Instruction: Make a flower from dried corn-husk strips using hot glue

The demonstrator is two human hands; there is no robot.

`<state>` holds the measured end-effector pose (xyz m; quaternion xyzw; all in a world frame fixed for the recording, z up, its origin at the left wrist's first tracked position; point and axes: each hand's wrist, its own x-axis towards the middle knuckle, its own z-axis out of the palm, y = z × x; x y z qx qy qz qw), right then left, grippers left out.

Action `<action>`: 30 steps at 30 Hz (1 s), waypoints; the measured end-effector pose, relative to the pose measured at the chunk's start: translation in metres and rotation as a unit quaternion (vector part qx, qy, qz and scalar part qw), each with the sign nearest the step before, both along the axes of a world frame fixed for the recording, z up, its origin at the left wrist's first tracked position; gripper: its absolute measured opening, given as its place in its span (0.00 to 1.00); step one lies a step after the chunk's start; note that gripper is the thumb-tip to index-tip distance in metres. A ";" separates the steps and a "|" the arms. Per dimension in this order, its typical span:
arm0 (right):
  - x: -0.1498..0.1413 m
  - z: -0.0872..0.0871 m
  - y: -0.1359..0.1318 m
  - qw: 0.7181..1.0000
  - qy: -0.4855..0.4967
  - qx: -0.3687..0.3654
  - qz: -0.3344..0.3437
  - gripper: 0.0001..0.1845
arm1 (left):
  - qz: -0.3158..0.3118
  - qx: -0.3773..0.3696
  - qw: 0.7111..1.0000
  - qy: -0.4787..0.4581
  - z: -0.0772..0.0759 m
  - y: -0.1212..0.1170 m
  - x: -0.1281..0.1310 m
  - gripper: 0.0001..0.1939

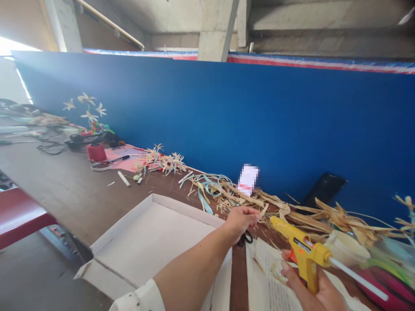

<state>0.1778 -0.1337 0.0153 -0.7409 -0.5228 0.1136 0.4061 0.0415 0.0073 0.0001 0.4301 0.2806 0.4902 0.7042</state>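
My right hand (311, 285) is closed around a yellow glue gun (300, 248) with an orange trigger and a white glue stick (356, 276) poking out behind. Its nozzle points left toward my left hand (241, 220). That hand pinches a small strip of dried straw (263, 211) just above the brown table (65, 190). Black scissors (247, 238) lie partly hidden under my left wrist. A printed paper sheet (269, 285) lies beneath the glue gun.
A shallow white cardboard tray (145, 242) sits near the table's front edge. Dried husks and blue ribbon (210, 188) litter the back along a blue board (227, 116). A black phone (322, 188) leans there. A red cup (96, 152), straw flowers (86, 108) and cables lie far left.
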 end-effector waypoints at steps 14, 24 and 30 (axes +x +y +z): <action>-0.004 0.004 -0.001 0.999 -0.038 -0.004 -0.012 0.22 | -0.001 -0.001 1.000 0.004 0.003 -0.001 0.000 0.15; -0.007 0.008 0.000 0.999 -0.049 -0.008 -0.016 0.20 | -0.006 -0.008 1.000 0.012 0.004 -0.002 -0.001 0.16; -0.008 0.009 0.000 0.999 -0.037 0.012 -0.007 0.19 | -0.010 -0.005 1.000 0.014 0.005 -0.002 -0.001 0.17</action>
